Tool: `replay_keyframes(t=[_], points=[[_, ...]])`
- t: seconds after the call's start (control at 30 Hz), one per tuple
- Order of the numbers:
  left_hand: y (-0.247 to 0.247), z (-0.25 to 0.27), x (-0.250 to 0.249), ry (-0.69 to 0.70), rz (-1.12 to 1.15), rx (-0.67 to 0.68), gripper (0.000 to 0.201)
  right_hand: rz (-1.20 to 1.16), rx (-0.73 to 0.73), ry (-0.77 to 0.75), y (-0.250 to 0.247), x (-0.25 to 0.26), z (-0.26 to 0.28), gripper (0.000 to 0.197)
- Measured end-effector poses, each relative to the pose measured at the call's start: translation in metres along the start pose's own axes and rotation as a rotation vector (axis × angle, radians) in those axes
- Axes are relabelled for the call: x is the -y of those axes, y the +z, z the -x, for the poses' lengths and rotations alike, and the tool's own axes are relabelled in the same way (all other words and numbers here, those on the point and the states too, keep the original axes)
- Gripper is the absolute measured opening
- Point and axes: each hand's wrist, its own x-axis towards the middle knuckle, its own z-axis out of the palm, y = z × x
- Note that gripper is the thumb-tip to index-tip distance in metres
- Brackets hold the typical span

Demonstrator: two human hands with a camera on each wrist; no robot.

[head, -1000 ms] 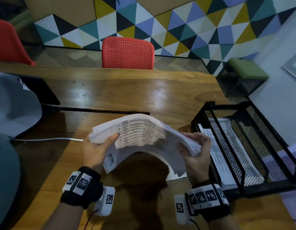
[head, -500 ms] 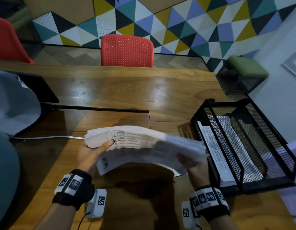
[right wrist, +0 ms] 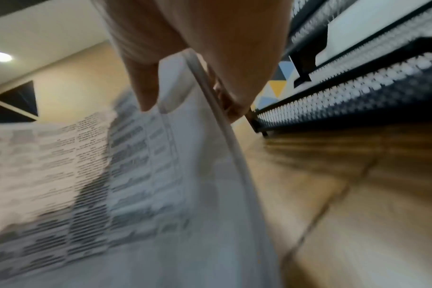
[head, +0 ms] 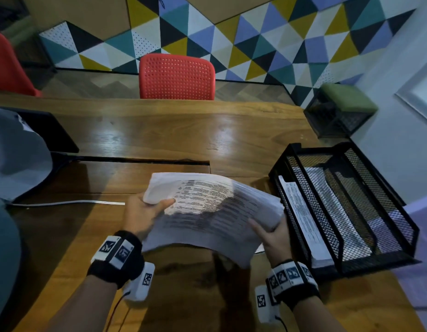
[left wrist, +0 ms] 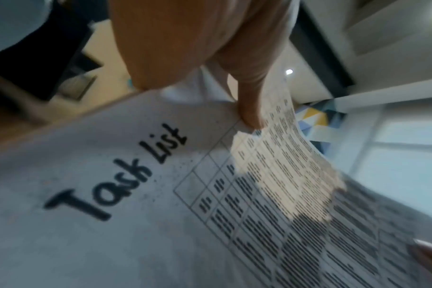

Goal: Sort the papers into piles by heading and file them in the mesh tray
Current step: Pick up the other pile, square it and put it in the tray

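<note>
A thick stack of printed papers (head: 212, 209) hangs above the wooden table, held at both ends. Its top sheet (left wrist: 141, 194) is headed "Task List" over a table of text. My left hand (head: 145, 212) grips the stack's left end, thumb on top. At the right end my right hand (head: 270, 232) grips the edge (right wrist: 210, 101), thumb above and fingers below. The black mesh tray (head: 399, 212) stands just right of the stack. A printed sheet (head: 301, 212) lies in its lower tier.
The wooden table (head: 183, 135) stretches ahead, with a cable slot across it. A white cable (head: 64, 202) and a grey cloth (head: 13, 154) lie at the left. A red chair (head: 176, 77) stands behind the table. A green stool (head: 346, 97) sits at the far right.
The stack, arched upward a second ago, has flattened and shifted right toward the mesh tray. Both hands moved with it and kept their grip.
</note>
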Motion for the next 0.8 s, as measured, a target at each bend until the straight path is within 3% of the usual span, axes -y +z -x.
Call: replay_keyframes(t=[0.07,0.13,0.2,0.23,0.3,0.37,0.43,0.53,0.57,0.63,0.7,0.73,0.8], points=[[-0.004,-0.004,-0.034,0.153,-0.262,0.100,0.012,0.190,-0.069,-0.107,-0.008,0.019,-0.008,0.099],[-0.005,-0.006,-0.077,0.337,-0.564,0.228,0.021,0.454,-0.043,-0.317,-0.012,0.049,-0.014,0.111],[0.004,-0.006,-0.118,0.542,-0.754,0.377,0.021,0.614,0.162,-0.469,-0.008,0.082,-0.016,0.118],[0.010,-0.006,-0.133,0.646,-0.837,0.428,0.017,0.630,0.315,-0.470,-0.002,0.098,-0.014,0.117],[0.026,0.001,-0.152,0.776,-0.936,0.471,0.011,0.640,0.586,-0.372,0.010,0.118,-0.009,0.098],[0.039,0.010,-0.161,0.828,-0.922,0.469,0.009,0.559,0.649,-0.312,0.019,0.120,-0.002,0.046],[0.043,0.016,-0.162,0.878,-0.845,0.392,0.013,0.389,0.524,-0.318,0.025,0.117,0.006,0.005],[0.030,0.018,-0.151,0.994,-0.627,-0.056,0.053,0.195,0.324,-0.285,0.022,0.106,0.016,0.014],[0.021,0.018,-0.141,0.906,-0.469,-0.197,0.072,0.134,0.286,-0.262,0.018,0.103,0.019,0.015],[0.008,0.022,-0.120,0.528,-0.175,-0.306,0.101,-0.001,0.263,-0.222,0.014,0.099,0.026,0.012],[0.003,0.022,-0.091,0.179,-0.018,-0.134,0.109,-0.112,0.285,-0.195,0.016,0.099,0.034,0.013],[0.005,0.022,-0.079,0.102,-0.009,0.012,0.102,-0.147,0.295,-0.183,0.020,0.099,0.037,0.014],[0.012,0.025,-0.064,0.071,0.001,0.193,0.063,-0.168,0.275,-0.172,0.031,0.098,0.041,0.013]])
